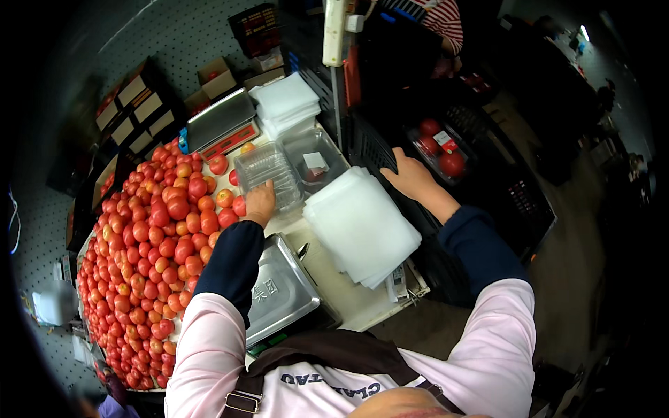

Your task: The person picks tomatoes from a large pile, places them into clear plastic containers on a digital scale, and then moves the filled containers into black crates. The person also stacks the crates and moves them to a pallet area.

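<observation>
My left hand (261, 202) grips the near edge of a clear plastic tray (272, 170) with a ribbed bottom. Next to it lies another clear plastic container (312, 157) with a small white slip inside. My right hand (410, 175) is over the edge of a black plastic crate (371, 141); whether its fingers hold the rim I cannot tell. In the crate area, a clear pack of tomatoes (441, 149) bears a printed label. A stack of white sheets (361, 224) lies between my hands. A large heap of tomatoes (157, 245) covers the table to the left.
A metal-topped scale (282, 287) stands close before me, a second scale (222, 125) beyond the tomatoes. More white sheets (287, 102) are stacked at the back. A pole (337, 99) rises by the crates. Cardboard boxes (217, 78) stand behind. A person in striped sleeves (444, 23) is across.
</observation>
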Demonstrator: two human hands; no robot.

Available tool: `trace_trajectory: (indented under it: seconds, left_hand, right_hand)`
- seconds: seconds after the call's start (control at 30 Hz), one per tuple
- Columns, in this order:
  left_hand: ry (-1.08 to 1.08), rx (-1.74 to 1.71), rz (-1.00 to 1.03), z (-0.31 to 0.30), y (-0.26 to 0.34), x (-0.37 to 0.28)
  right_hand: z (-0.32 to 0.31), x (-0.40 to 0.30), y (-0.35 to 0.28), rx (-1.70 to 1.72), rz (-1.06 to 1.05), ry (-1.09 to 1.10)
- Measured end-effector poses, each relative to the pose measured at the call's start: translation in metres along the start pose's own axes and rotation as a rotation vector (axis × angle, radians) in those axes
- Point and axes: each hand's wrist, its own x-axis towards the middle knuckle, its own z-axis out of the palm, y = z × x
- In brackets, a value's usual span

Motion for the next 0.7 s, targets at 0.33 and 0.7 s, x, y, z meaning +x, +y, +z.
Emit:
trace_trajectory:
  seconds: [0.33,0.7]
  left_hand:
    - [0.342,-0.254,0.266,-0.091,-0.044,-0.008]
    - [0.234,-0.227,0.088,-0.183,-0.046,-0.315]
  right_hand:
    - [0.005,-0.005,0.001,-0.189,-0.136,0.250]
    - [0.113,-0.111,-0.006,-0.288,-0.754,0.008]
